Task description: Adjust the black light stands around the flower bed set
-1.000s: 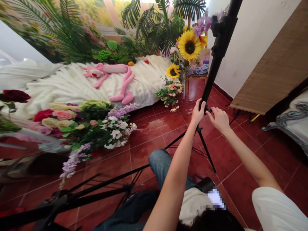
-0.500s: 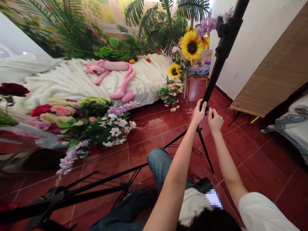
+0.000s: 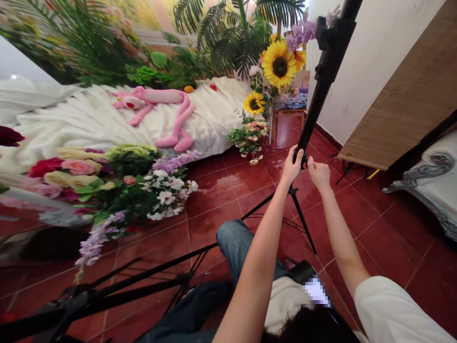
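A tall black stand (image 3: pixel 323 78) rises at a slant from tripod legs on the red tiled floor. My left hand (image 3: pixel 293 166) is closed around its pole, low on the tube. Beside it, on the right of the pole, my right hand (image 3: pixel 319 174) has its fingers curled and pinched at a small black knob on the stand's collar. The knob is mostly hidden by the fingers.
A second black stand (image 3: pixel 143 281) lies slanted across the lower left. Mixed artificial flowers (image 3: pixel 128 181) stand at the left, before a white draped platform (image 3: pixel 214 119) with a pink plush toy (image 3: pixel 174 114). Sunflowers (image 3: pixel 279 65) and a brown panel (image 3: pixel 392 105) flank the pole.
The whole view has shifted slightly, so the scene sits a little further left. My right hand has turned a little at the knob; my left hand keeps its hold on the pole.
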{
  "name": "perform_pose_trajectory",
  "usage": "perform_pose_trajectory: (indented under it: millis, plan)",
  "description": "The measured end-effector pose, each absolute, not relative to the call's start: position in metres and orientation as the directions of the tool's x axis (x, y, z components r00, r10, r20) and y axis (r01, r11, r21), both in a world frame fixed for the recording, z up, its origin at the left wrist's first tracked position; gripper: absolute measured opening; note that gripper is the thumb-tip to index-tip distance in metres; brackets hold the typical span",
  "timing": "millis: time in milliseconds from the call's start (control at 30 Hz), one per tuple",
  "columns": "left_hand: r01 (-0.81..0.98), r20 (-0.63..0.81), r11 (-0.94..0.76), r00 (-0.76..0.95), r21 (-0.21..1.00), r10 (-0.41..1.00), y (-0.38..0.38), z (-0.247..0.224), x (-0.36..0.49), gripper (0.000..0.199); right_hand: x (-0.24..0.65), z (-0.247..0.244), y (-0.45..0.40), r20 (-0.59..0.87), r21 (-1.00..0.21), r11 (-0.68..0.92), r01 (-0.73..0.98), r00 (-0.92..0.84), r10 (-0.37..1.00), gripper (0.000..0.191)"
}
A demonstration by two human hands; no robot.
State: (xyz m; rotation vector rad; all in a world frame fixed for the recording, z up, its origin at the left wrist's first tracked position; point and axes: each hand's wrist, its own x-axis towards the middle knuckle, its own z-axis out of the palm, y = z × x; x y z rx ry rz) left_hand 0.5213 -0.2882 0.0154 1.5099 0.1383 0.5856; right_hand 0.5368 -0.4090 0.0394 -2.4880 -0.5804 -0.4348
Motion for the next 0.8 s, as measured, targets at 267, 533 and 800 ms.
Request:
perform_pose_trajectory:
  millis: [267, 533, 800]
  plan:
    - [-0.298, 0.299, -0.072, 0.852, 0.952, 0.429, -0.287, 0.011, 0.524, 0.048, 0.551, 0.019, -0.401, 0.360, -0.773, -0.429, 0.468, 0.880, 0.311, 0.073]
    - [-0.313, 0.307, -0.058, 0.850, 0.948, 0.429, -0.271, 0.018, 0.539, 0.051, 0.561, 0.015, -0.376, 0.343, -0.870, -0.286, 0.401, 0.910, 0.233, 0.071]
    - [-0.211, 0.247, -0.129, 0.832, 0.969, 0.496, -0.230, -0.015, 0.491, 0.034, 0.561, 0.016, -0.373, 0.316, -0.900, -0.229, 0.371, 0.917, 0.245, 0.074]
